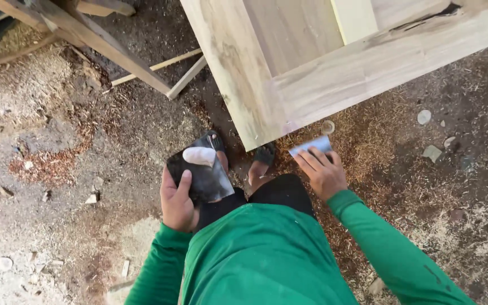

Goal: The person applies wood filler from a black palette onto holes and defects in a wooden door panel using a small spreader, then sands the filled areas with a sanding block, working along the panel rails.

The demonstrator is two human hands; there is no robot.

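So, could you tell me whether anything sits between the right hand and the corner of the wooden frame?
Nothing visible does. The right hand holds a pale scraper just below the frame's corner, with only open air between.

A pale wooden panel frame (334, 73) rises just above and ahead of the grip, its corner pointing down between the two sandalled feet (264, 155). Reddish sawdust (368, 141) spreads under and right of the grip. Thin wooden slats (159, 68) and a slanted beam (86, 34) lie up-left, well apart. Small stones (425, 117) dot the ground far right.
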